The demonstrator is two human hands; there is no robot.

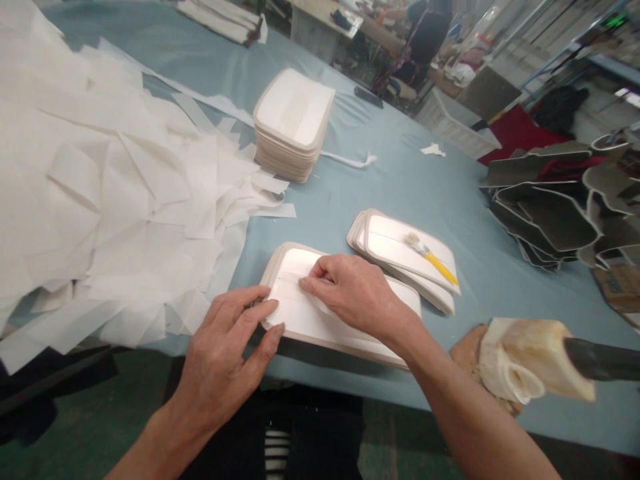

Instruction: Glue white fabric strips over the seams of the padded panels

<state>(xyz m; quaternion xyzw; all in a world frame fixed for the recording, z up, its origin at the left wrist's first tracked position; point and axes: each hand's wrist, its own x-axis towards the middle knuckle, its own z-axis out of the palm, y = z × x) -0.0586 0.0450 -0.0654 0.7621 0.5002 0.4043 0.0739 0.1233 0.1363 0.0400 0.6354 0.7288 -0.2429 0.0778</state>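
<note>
If the right hand (357, 290) drags sideways while the left hand's (225, 347) spread, ungripping fingertips only steady the end of the low stack of white panels (300, 313), I reckon the top panel could slide askew or its pale strip (289, 283) could crease. That stack lies near the blue table's (400, 167) front edge, directly beneath the right hand, whose thumb and forefinger come together over the top panel, though from here I can't tell whether those 2 digits have caught the strip or merely press it.
</note>
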